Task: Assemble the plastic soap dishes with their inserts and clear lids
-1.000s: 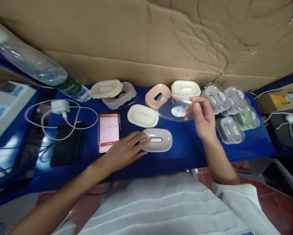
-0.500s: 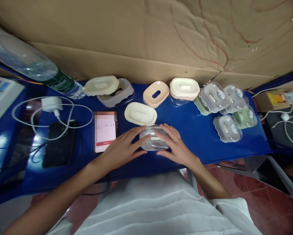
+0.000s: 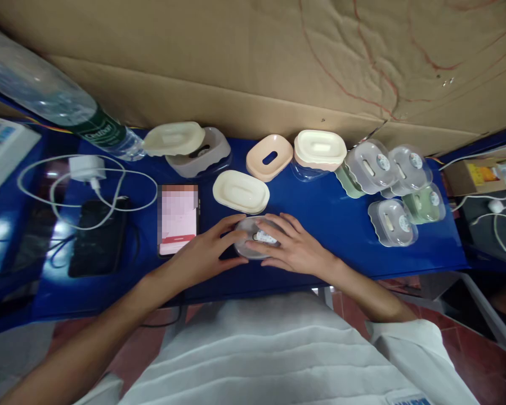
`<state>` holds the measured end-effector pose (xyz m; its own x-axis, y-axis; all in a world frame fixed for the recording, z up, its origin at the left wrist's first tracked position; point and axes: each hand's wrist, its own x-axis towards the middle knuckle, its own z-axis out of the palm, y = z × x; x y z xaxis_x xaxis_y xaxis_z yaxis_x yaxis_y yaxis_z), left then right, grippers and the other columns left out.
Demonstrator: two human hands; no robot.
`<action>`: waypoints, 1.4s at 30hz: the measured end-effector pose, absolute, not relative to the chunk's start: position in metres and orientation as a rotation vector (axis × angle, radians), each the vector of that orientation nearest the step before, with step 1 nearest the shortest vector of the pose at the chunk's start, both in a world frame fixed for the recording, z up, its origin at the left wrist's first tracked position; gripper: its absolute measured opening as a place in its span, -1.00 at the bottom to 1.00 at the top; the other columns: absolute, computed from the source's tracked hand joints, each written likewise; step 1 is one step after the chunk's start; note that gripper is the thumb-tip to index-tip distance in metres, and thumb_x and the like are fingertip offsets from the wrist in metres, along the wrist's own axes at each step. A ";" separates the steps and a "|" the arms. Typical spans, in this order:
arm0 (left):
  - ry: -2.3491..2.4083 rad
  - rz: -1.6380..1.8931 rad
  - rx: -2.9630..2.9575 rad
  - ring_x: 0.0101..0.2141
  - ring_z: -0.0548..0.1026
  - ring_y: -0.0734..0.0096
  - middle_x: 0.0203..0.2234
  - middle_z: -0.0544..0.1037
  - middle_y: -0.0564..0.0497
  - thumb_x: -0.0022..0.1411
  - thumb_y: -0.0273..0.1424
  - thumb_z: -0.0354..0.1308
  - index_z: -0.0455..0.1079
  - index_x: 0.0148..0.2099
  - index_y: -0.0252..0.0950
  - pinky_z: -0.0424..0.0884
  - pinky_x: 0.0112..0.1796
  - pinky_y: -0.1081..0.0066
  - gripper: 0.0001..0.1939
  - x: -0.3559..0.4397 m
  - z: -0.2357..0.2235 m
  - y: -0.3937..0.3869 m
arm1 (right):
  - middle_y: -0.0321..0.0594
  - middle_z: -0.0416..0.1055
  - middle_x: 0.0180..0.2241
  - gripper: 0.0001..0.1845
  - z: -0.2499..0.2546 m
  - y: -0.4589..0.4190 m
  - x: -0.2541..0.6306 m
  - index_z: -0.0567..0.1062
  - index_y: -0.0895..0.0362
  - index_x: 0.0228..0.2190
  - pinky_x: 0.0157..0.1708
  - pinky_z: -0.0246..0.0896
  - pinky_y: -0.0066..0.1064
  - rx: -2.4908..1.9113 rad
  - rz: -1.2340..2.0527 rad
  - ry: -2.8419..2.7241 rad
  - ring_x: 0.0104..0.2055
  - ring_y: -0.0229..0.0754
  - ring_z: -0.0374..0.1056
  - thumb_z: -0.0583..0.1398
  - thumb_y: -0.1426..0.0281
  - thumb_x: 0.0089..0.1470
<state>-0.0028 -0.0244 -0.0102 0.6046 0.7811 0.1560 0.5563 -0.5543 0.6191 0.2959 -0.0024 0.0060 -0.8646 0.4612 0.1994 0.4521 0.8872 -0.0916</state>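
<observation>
A soap box with a clear lid point(image 3: 249, 226) sits at the front of the blue table, between my hands. My left hand point(image 3: 214, 247) curls round its left end, thumb at the near side and fingers at the far side. My right hand point(image 3: 300, 247) lies over the right part, its fingers spread across the lid and holding that end. A white printed label point(image 3: 266, 237) shows on the lid between the right fingers. Just behind the box lies a cream oval soap tray point(image 3: 241, 192). Part of the box is hidden by my fingers.
At the back stand a peach oval piece with a slot point(image 3: 269, 157), a cream-topped peach box point(image 3: 320, 147) and a grey box point(image 3: 210, 157). Several lidded soap boxes point(image 3: 392, 223) group at right. Left are a phone point(image 3: 177, 216), charger point(image 3: 87, 167) and water bottle point(image 3: 67, 104).
My right hand has slid left over the lid, and a printed label now shows under its fingers. The box has shifted slightly left. The view has moved a little.
</observation>
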 end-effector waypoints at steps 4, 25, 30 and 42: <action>1.079 0.559 2.203 0.32 0.53 -0.05 0.43 0.36 -0.20 0.55 -0.17 0.26 0.43 0.32 -0.10 0.68 0.16 0.02 -0.61 -0.003 -0.011 -0.028 | -0.07 0.35 0.46 -0.37 -0.006 -0.009 0.291 0.42 -0.18 0.44 0.45 0.19 0.17 -0.698 -0.012 -2.750 0.51 0.19 0.21 0.29 0.02 0.44; 1.201 0.311 2.785 0.08 0.64 -0.17 0.17 0.61 -0.31 0.63 -0.34 0.03 0.53 0.25 -0.31 0.60 0.06 -0.09 -0.65 -0.026 -0.006 0.030 | 0.18 0.42 0.33 -0.24 0.033 -0.054 0.496 0.48 0.02 0.37 0.31 0.31 0.38 -1.626 -0.575 -1.966 0.38 0.44 0.34 0.45 0.10 0.25; 1.167 0.322 2.795 0.02 0.65 -0.14 0.10 0.65 -0.25 0.63 -0.35 0.01 0.58 0.16 -0.28 0.59 0.01 -0.06 -0.67 -0.029 -0.008 0.022 | 0.25 0.47 0.32 -0.31 0.016 -0.031 0.562 0.53 0.07 0.31 0.37 0.24 0.27 -1.781 -0.535 -1.992 0.41 0.37 0.36 0.29 -0.06 0.36; 1.028 0.617 2.777 -0.03 0.67 0.09 -0.09 0.73 -0.05 0.64 -0.37 0.11 0.62 0.06 -0.17 0.39 0.26 -0.12 -0.77 -0.012 0.002 0.025 | 0.02 0.51 0.33 -0.53 0.024 0.006 0.394 0.51 -0.01 0.32 0.36 0.34 0.10 -1.344 -0.117 -2.360 0.39 0.16 0.42 0.21 0.24 0.47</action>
